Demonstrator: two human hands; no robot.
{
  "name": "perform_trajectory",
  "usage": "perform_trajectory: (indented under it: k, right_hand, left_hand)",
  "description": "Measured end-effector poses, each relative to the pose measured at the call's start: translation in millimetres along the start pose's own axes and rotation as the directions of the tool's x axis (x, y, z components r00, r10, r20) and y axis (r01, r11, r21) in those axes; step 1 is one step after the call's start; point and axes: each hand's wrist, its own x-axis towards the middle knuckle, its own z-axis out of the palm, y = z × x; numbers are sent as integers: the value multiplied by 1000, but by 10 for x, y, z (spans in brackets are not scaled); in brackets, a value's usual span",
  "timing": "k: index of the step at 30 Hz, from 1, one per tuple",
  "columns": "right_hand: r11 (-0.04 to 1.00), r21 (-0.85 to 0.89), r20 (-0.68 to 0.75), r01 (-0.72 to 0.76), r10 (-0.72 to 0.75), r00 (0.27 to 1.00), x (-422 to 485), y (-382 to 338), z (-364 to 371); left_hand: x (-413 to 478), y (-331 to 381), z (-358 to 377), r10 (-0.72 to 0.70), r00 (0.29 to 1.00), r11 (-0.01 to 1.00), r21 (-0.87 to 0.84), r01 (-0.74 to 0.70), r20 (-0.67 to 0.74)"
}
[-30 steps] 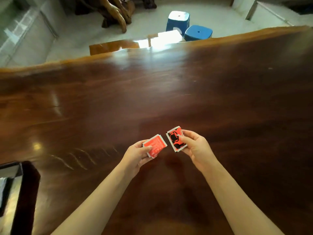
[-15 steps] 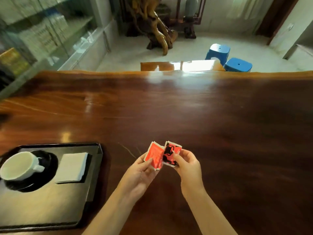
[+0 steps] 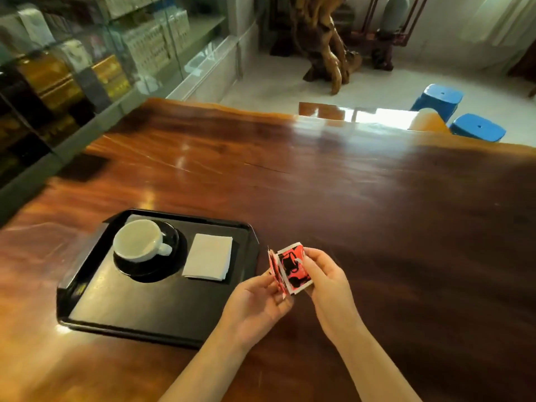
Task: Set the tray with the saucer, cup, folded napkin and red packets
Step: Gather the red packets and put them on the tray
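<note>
A black tray (image 3: 95,288) lies on the wooden table at the left. On it a white cup (image 3: 139,239) stands on a black saucer (image 3: 171,250), with a folded white napkin (image 3: 208,259) to their right. Just right of the tray's edge, both hands hold red packets (image 3: 293,268) pressed together above the table. My right hand (image 3: 327,282) pinches the front packet, which bears a black print. My left hand (image 3: 255,303) grips the stack from below, where a second packet shows edge-on.
The wide dark wooden table (image 3: 377,204) stretches right and far. A glass display cabinet (image 3: 72,68) with boxes stands at the left. Beyond the table's far edge are two blue stools (image 3: 441,100), a wooden bench (image 3: 324,110) and a root sculpture (image 3: 327,44).
The view swung left and up, bringing the tray with cup, saucer and napkin into sight. The two packets, held apart before, are now pressed together, close to the tray's right edge.
</note>
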Motion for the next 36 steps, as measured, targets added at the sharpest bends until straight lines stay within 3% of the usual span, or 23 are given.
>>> perform_trajectory:
  k: [5,9,15,21,24,27,31,36]
  right_hand:
    - [942,-291,192,165,-111,975,-101,-135,234]
    - [832,-474,291,288,-160,943,-85,-212,292]
    - [823,-497,414,276,-55,909,-29,-157,342]
    - [951,-305,289,59,34,957,-14,-20,368]
    - [958,-285,335,22,78,939,-44,52,404]
    - [944,-326,424,58,91,901,-74,55,448]
    - [934,-337,421,119,36,906,-2,55,454]
    - [714,-576,527,398,-48,848,-80,157,478]
  left_hand:
    - [-172,84,-77,-52,997,984,-170,62,65]
    - [-263,99,-67,-99,994,990,-99,102,41]
    - [-364,40,-56,-34,993,999,5,35,-112]
    - [-481,-85,-258,279,947,960,61,-272,-161]
    - [-556,-173,-270,384,911,922,111,-371,-151]
    - [-550,-212,-247,459,865,884,205,-421,-205]
    - [-481,-189,-200,516,825,857,152,-493,-233]
    - [-384,-104,-272,498,830,867,119,-484,-253]
